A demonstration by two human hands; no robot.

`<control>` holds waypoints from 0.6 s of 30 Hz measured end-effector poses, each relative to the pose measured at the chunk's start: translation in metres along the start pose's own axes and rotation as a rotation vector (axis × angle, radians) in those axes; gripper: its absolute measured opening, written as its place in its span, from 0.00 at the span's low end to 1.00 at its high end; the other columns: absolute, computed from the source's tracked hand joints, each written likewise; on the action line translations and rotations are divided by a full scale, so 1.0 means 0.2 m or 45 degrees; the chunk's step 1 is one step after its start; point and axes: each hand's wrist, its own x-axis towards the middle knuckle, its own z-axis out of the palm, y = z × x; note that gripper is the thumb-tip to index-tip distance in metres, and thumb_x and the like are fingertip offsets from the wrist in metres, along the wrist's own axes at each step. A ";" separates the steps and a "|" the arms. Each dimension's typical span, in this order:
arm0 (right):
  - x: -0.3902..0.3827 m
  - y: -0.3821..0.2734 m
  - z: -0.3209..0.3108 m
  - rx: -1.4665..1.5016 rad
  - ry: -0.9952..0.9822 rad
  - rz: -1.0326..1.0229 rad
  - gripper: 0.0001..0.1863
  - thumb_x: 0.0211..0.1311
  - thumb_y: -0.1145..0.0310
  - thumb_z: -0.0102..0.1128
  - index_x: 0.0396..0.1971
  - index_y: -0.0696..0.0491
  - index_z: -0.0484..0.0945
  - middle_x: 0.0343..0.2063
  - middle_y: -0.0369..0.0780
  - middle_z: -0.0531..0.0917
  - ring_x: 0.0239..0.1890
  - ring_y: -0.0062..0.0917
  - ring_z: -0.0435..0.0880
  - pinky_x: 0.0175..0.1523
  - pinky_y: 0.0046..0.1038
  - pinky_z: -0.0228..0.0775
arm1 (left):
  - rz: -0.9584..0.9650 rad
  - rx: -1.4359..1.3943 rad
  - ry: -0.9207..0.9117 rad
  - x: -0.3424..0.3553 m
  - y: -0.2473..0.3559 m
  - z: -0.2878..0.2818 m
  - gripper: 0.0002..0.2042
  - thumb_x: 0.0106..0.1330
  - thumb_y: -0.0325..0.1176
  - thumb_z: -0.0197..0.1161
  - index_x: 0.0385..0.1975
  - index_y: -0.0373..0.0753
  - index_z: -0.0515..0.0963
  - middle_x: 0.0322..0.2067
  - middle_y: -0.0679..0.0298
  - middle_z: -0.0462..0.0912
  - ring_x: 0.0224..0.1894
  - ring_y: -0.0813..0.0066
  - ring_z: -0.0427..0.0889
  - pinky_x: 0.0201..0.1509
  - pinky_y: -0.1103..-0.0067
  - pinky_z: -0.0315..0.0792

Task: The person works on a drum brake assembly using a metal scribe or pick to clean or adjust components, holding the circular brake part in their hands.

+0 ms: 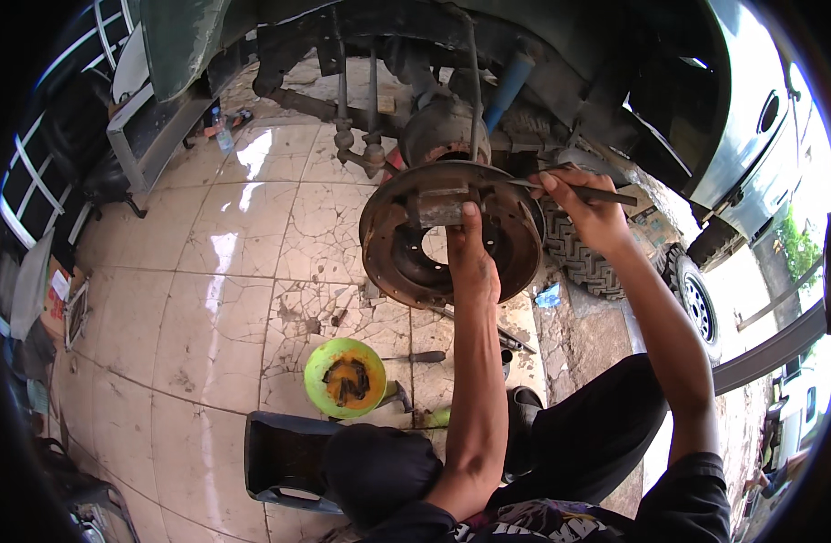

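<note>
Steady the rusty round metal plate [385, 244] at the grimy metal axle [441, 134] with the left hand [473, 258], thumb against it, fingers hidden, clamping unclear; the right hand [589, 210], clamped on a slim dark tool [618, 197], best works gently near its upper-right edge.

Veh. repair wkshp; exposed brake assy [391, 242], tyre [583, 253] & screwdriver [427, 357] on flr [221, 321].

Right of the bare right hand [596, 214], daylight glares white; leftward, glossy cream ceramic tiles [194, 312] shine in streaks; edges bend
</note>
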 end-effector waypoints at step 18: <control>-0.04 -0.06 0.07 0.009 0.091 -0.012 0.13 0.67 0.67 0.62 0.42 0.60 0.84 0.31 0.43 0.86 0.34 0.23 0.80 0.44 0.27 0.72 | -0.087 -0.169 0.088 -0.03 0.05 0.06 0.29 0.64 0.55 0.64 0.56 0.39 0.71 0.48 0.66 0.79 0.48 0.76 0.78 0.56 0.78 0.71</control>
